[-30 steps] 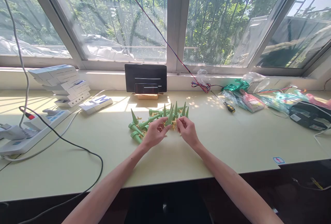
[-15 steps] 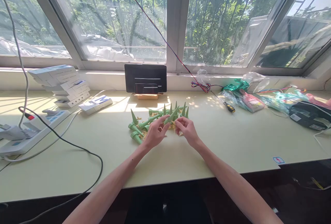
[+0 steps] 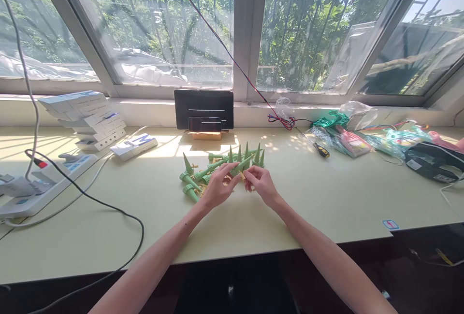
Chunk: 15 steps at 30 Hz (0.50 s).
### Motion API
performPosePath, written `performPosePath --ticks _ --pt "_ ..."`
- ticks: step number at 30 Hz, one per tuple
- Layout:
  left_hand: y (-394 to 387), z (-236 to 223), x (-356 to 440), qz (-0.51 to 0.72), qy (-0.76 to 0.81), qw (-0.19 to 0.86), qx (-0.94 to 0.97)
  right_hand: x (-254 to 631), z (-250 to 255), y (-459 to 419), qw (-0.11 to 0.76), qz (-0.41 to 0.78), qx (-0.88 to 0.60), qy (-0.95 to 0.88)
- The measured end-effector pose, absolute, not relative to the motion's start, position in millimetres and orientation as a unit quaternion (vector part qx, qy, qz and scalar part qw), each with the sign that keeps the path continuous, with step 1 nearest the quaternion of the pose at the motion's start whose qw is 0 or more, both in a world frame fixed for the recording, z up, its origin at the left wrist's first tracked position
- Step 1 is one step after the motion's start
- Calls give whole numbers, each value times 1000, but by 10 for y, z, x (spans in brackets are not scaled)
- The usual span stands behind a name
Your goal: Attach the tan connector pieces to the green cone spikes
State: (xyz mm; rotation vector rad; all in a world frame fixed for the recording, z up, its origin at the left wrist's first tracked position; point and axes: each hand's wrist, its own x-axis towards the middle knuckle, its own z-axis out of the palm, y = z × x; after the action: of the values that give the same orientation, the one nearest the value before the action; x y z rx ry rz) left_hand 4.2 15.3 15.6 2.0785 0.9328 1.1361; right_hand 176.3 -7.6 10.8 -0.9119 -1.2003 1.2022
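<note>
My left hand [image 3: 218, 187] is closed on a green plant-watering spike [image 3: 245, 163], whose tapered tip points up and to the right. In the fingertips of my right hand [image 3: 264, 184] is a small yellow valve piece [image 3: 241, 176], close against the held spike's lower end; whether it sits in the spike I cannot tell. Around my hands lies a cluster of similar parts: a green cone [image 3: 187, 164] stands upright at the left, and a capped green spike [image 3: 190, 192] lies beside my left wrist. Several more cones stand upright behind my fingers, with small yellow pieces among them.
A tablet [image 3: 204, 106] leans on a stand by the window, a phone in front. White boxes [image 3: 87, 118] and a power strip [image 3: 54, 183] with cables are on the left. To the right lie a screwdriver [image 3: 321, 150], plastic bags [image 3: 353, 142] and a black case [image 3: 433, 162].
The held spike has turned slightly and its tip has shifted to the right. The yellow valve piece in my right fingers now shows more clearly. Both arms have hardly moved.
</note>
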Motion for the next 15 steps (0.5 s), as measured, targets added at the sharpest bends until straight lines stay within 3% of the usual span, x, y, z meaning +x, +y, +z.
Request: performPosePath --ticks 15 --pt "125 197 43 415 340 257 804 1772 69 -71 563 502 -393 -526"
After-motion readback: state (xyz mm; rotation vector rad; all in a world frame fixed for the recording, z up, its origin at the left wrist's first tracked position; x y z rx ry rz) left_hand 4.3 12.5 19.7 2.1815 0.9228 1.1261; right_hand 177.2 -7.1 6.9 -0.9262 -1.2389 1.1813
